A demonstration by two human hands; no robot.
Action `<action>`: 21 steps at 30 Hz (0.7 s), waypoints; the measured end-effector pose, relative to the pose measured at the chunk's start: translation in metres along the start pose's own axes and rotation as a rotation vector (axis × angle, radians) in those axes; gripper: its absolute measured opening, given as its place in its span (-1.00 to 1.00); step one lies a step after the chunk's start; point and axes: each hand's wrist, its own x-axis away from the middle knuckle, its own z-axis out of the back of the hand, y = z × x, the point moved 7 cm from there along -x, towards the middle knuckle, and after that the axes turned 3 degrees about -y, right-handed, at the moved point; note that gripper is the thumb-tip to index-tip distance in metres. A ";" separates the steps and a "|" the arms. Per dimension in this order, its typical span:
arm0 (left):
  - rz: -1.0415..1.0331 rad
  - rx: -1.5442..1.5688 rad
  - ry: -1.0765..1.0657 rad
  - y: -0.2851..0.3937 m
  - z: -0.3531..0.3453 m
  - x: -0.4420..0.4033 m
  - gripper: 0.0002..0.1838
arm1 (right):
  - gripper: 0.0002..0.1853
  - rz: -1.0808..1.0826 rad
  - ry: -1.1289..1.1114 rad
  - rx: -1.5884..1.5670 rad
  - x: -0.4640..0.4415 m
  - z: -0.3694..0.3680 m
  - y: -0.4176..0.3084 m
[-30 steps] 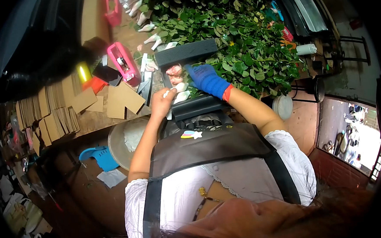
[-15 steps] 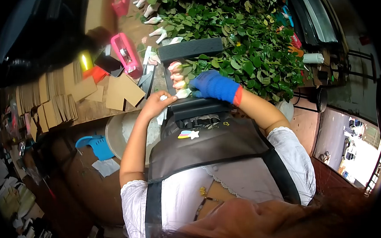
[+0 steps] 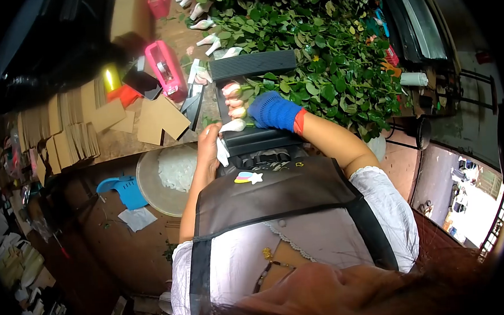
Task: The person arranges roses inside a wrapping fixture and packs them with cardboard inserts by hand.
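Observation:
My right hand [image 3: 275,111], in a blue knitted glove, closes around rose stems just behind their heads. Pink roses [image 3: 234,95] lie stacked in a black ribbed holder [image 3: 252,65], their heads pointing left. Nearest my body, a rose head in a white wrap [image 3: 233,126] points toward my left hand [image 3: 207,150]. That bare hand is closed, its fingers beside the wrapped head's tip. A strip of white wrapping material [image 3: 222,152] hangs at its fingers. The gloved fingertips are mostly hidden.
Leafy rose stems [image 3: 308,33] cover the table's back right, with white-wrapped heads [image 3: 202,23] along their left side. A pink tape dispenser [image 3: 166,70], cardboard pieces [image 3: 160,120] and scissors [image 3: 192,106] lie left. Below the edge stand a round tub [image 3: 150,184] and a blue plastic item [image 3: 121,191].
My left hand has drawn down and left, toward my body, and turned more upright. The white strip now shows below its fingers. My gloved hand has shifted slightly left.

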 end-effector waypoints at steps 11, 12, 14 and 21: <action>0.053 -1.021 0.039 0.032 0.218 0.040 -0.70 | -0.70 0.007 -0.051 0.044 0.011 0.018 -0.002; 0.313 -1.649 0.059 0.028 0.233 0.055 -0.58 | -0.68 0.006 -0.055 0.032 0.011 0.020 -0.003; 0.404 -2.317 -0.141 0.012 0.241 0.072 -0.46 | -0.69 0.018 -0.048 0.019 0.009 0.017 0.000; -0.318 -1.183 -0.123 0.059 0.034 0.004 -0.46 | -0.74 0.018 -0.112 0.073 0.004 0.014 -0.001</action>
